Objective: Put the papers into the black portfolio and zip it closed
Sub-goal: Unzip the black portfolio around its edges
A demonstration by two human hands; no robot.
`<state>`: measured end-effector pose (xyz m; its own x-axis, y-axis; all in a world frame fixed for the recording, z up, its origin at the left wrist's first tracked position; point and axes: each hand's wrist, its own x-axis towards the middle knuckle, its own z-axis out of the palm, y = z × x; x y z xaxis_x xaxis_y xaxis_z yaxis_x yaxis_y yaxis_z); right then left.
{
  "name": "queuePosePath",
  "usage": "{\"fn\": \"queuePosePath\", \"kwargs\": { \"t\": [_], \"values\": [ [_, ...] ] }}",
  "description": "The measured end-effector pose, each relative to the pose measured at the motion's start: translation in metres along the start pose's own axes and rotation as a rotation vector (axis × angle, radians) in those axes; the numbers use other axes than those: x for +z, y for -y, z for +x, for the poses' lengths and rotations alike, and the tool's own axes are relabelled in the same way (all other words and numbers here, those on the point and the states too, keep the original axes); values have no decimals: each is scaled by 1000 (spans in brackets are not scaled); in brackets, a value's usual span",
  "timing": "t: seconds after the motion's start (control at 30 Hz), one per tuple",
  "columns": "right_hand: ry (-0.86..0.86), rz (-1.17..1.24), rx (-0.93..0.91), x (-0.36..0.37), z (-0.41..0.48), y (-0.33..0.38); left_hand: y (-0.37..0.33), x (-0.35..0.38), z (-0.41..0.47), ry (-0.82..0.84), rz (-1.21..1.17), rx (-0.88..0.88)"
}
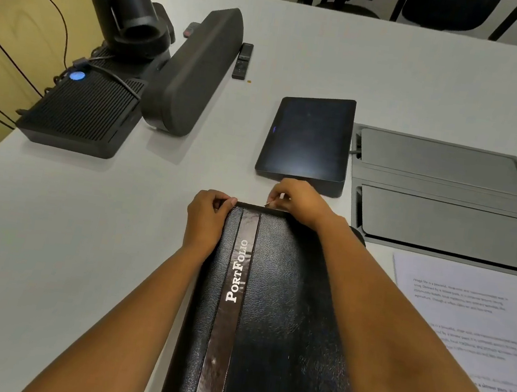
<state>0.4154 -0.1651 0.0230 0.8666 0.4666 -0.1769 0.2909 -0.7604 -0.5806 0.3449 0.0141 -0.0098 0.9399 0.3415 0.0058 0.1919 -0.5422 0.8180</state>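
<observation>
Black portfolio [270,296] is lying shut between the arms. Left hand [206,218] is gripping its far corner, and right hand [299,203] is pinching the zip pull [268,203]. Papers [464,321] are waiting beside the right arm. It is probably being unzipped, so keep holding the corner still and pull slowly.

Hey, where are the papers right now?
In the head view, the papers lie flat on the table, to the right of the black portfolio and just nearer the person than the grey flap panel.

Grey table [80,238]: portfolio [274,313], papers [465,315], tablet [307,136].
</observation>
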Motion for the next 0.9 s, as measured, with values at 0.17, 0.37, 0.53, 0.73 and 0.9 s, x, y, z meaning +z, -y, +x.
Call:
{"fn": "queuePosePath", "kwargs": {
  "t": [0.17,0.37,0.53,0.73,0.9],
  "values": [
    [-50,-2,-9,0,-9,-7,-9,5,-4,28,257,172],
    [-46,-51,-65,0,-11,-6,-20,22,-9,180,321,360],
    [-66,-26,-7,-11,-26,-30,-18,21,-9,177,286,329],
    [-148,3,119,-25,-56,-74,-22,25,-11,146,346,334],
    [-156,20,93,-26,-54,-70,-40,46,-16,167,402,398]
  ]
}}
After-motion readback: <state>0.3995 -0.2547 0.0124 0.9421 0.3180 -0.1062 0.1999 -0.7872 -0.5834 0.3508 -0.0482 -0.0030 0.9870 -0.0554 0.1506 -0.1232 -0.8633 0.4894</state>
